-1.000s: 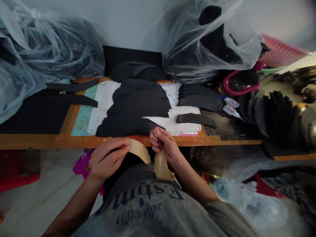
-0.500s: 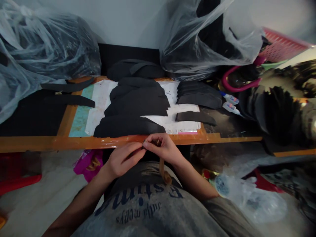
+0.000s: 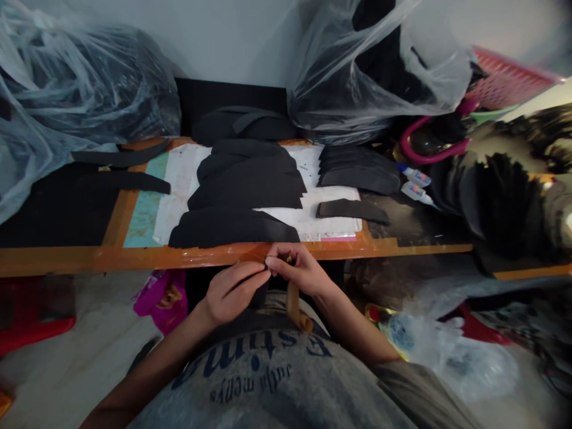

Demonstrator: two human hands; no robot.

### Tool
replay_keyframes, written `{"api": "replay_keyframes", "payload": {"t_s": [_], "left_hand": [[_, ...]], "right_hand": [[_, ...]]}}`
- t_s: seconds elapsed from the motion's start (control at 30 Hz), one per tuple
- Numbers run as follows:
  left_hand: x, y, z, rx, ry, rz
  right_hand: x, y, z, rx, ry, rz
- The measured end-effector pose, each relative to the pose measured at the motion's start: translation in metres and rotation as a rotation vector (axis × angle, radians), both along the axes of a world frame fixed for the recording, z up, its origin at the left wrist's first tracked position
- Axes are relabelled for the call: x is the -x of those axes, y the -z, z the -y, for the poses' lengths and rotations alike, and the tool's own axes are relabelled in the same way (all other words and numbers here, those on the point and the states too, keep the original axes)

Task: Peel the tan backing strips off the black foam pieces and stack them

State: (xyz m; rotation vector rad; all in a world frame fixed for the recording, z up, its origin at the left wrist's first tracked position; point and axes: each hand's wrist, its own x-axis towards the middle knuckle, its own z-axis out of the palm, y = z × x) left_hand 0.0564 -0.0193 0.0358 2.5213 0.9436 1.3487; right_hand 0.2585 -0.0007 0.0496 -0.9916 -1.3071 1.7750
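Note:
In front of my shirt, just below the table edge, my two hands meet at the fingertips. My left hand (image 3: 235,290) is closed in a pinch, and what it grips is too small to make out. My right hand (image 3: 302,271) is curled, thumb and forefinger pressed together against the left fingertips. From its palm side hangs a narrow tan strip (image 3: 292,301), its lower end rolled into a curl against the shirt. Overlapping black curved sheets (image 3: 248,179) lie on white paper ahead of my hands, the nearest black piece (image 3: 232,227) close to the edge.
Smaller black pieces (image 3: 357,170) overlap at the right, near two small glue bottles (image 3: 416,192). Large clear plastic bags (image 3: 102,83) stand at the back. More black pieces (image 3: 496,202) are stacked far right. Brown tape covers the table edge (image 3: 147,257); a purple bag (image 3: 167,301) lies below.
Both hands have shifted slightly to the right, fingertips still together. The curled end of the tan strip has swung a little to the right.

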Motion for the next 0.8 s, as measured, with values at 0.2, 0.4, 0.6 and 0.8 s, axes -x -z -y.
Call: {"api": "replay_keyframes", "payload": {"t_s": [0.2, 0.4, 0.6, 0.8], "left_hand": [[0.001, 0.000, 0.003, -0.002, -0.100, 0.004], [0.011, 0.005, 0.005, -0.005, -0.047, -0.062], [0.015, -0.001, 0.005, -0.011, -0.079, -0.085], [0.012, -0.002, 0.005, 0.064, -0.134, -0.019]], "right_hand": [[0.007, 0.009, 0.003, 0.026, -0.025, -0.113], [0.010, 0.009, 0.003, 0.018, -0.061, -0.124], [0.014, 0.012, 0.005, 0.069, -0.060, -0.124], [0.015, 0.009, 0.007, 0.080, 0.007, -0.084]]}}
